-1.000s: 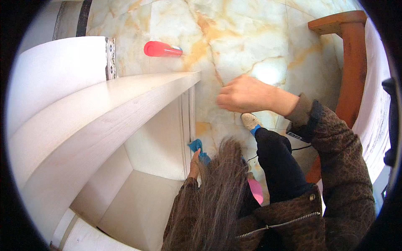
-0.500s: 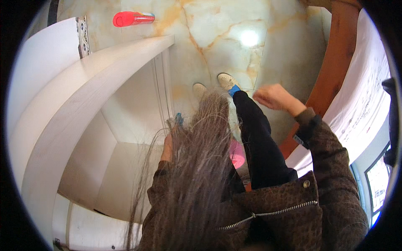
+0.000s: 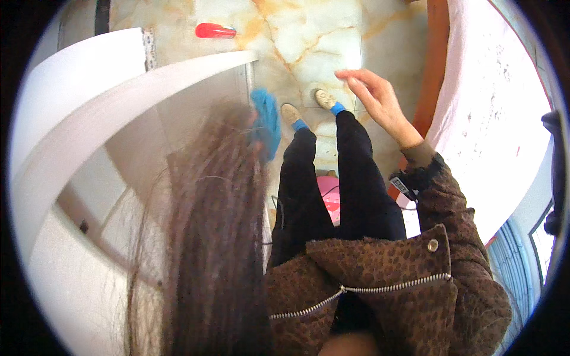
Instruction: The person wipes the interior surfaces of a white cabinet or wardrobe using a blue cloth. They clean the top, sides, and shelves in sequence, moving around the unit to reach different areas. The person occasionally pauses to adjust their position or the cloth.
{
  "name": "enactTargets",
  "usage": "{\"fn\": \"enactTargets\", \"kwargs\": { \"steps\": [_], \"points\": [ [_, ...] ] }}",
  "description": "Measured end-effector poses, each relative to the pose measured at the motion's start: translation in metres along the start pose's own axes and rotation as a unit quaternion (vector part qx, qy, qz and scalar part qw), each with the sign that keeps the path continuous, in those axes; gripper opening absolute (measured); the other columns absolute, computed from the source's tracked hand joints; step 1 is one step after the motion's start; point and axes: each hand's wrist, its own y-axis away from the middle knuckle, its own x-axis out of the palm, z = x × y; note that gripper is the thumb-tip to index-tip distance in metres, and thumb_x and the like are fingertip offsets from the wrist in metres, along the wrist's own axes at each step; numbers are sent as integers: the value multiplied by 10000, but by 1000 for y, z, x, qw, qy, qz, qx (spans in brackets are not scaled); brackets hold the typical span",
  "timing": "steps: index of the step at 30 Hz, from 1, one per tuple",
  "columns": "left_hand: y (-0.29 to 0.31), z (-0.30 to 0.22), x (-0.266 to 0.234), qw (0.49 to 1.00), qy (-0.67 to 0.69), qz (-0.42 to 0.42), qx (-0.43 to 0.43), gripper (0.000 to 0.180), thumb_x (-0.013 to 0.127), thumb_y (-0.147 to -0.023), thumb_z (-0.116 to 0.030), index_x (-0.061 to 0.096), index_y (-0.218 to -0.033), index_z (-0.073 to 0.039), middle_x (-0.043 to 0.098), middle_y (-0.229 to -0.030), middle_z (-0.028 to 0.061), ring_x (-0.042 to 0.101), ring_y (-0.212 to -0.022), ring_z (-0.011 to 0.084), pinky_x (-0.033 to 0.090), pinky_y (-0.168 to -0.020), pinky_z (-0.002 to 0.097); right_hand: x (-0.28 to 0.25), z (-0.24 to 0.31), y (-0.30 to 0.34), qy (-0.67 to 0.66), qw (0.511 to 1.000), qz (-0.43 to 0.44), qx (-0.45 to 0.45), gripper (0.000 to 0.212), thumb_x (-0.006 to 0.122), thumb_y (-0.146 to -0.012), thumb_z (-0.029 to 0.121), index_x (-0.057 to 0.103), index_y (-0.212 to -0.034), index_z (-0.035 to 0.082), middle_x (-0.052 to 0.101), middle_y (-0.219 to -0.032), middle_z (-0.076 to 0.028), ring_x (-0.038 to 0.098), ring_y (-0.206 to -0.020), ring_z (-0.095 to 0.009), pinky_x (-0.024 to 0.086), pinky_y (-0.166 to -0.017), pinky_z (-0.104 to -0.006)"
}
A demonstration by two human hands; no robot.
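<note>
Long hair hanging down covers most of my left hand (image 3: pixel 257 144); a little skin shows beside a crumpled blue cloth (image 3: pixel 267 121). The hand appears to be gripping that cloth, at the inner side of a white cabinet (image 3: pixel 172 76). Out over the floor, my right hand (image 3: pixel 377 102) is raised with its thumb and fingers apart and nothing in it. A bed with a pale pink-white cover (image 3: pixel 487 118) is beside the right forearm.
A red bottle (image 3: pixel 215 31) lies on the marbled tile floor (image 3: pixel 309 35). The bed's brown wooden edge (image 3: pixel 436 65) runs along the right. Behind my legs is a pink object (image 3: pixel 328 193), partly hidden. Light blue fabric (image 3: pixel 513 267) hangs at lower right.
The blue cloth has come up into fuller view beside the hair. My right hand has moved forward, and its fingers have opened out. The view has shifted, with my legs more visible.
</note>
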Motion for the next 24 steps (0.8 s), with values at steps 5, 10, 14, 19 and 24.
{"fn": "enactTargets", "kwargs": {
  "steps": [5,10,14,19,24],
  "points": [
    [42,-149,93,932,251,121,230,562,501,-953,-32,312,-1482,-25,498,-1380,132,545,-1195,213,464,-969,358,43,92,-18,-179,981,70,-8,553,443,-1007,416,413,-1449,84,448,-1434,-73,412,-1308,-181,374,-1039,-309],
    [91,-234,149,928,223,5,299,569,395,-1043,-281,204,-1527,-51,354,-1497,96,415,-1314,205,331,-1081,326,38,179,-22,-215,968,28,-123,609,462,-996,399,329,-1485,62,452,-1388,-97,417,-1267,-193,308,-1094,-319],
    [91,-283,151,901,-8,-54,430,619,374,-1029,-404,234,-1515,-49,345,-1514,113,361,-1357,237,284,-1100,348,18,221,-3,-349,929,65,-105,642,456,-995,395,255,-1500,53,453,-1378,-95,422,-1258,-183,318,-1082,-316],
    [91,-309,120,786,-105,-237,562,546,457,-991,-314,347,-1444,-29,401,-1475,139,314,-1407,297,229,-1156,403,27,274,14,-214,968,79,-107,483,482,-985,441,531,-1230,28,595,-1107,-53,544,-1004,-124,444,-906,-279],
    [178,-382,39,869,191,-203,408,472,389,-1042,-324,435,-1384,-1,520,-1372,133,483,-1287,267,385,-1076,380,10,348,0,-69,967,119,-213,387,526,-994,379,587,-1177,44,652,-877,-19,608,-742,-82,516,-652,-235]
  ]
}}
